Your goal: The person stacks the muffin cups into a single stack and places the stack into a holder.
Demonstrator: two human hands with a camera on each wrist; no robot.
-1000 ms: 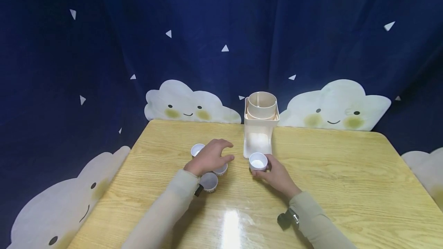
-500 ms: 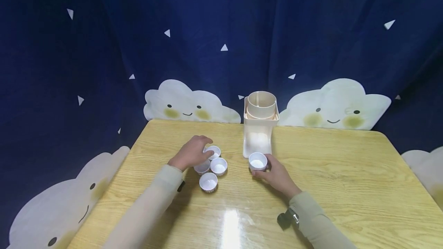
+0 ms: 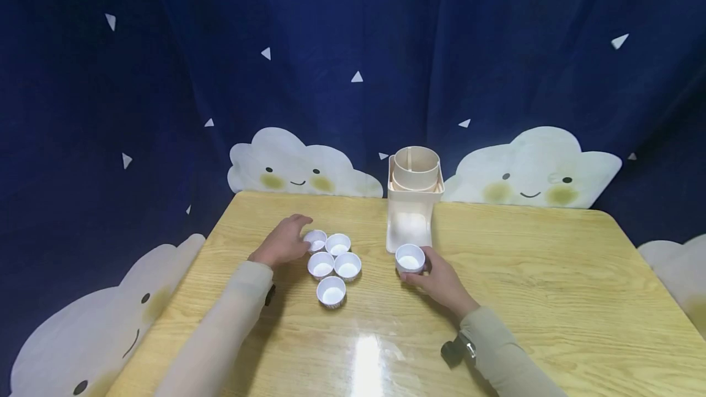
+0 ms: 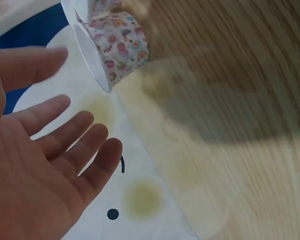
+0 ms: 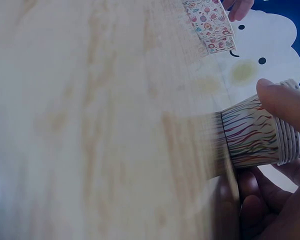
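My right hand [image 3: 441, 280] grips a nested stack of small paper cups [image 5: 252, 132] with wavy coloured stripes; several white rims show in the right wrist view. It stands upright at the front of a cream plastic holder [image 3: 415, 207] with a round tube on top. My left hand [image 3: 284, 241] has its fingers spread and holds nothing. It is beside the far-left paper cup [image 3: 316, 241], one of several upright cups grouped left of the holder. In the left wrist view a flower-print paper cup [image 4: 122, 50] is just beyond the fingertips.
The wooden table [image 3: 524, 299] reaches to a dark blue curtain [image 3: 353, 35] at the back. White cloud cut-outs [image 3: 300, 164] with drawn faces stand along its far and left edges. A bright reflection lies on the near tabletop.
The left hand has moved left, off the grouped cups, which are now uncovered. The cups it had covered stand in view. The right hand and its stack have stayed in place.
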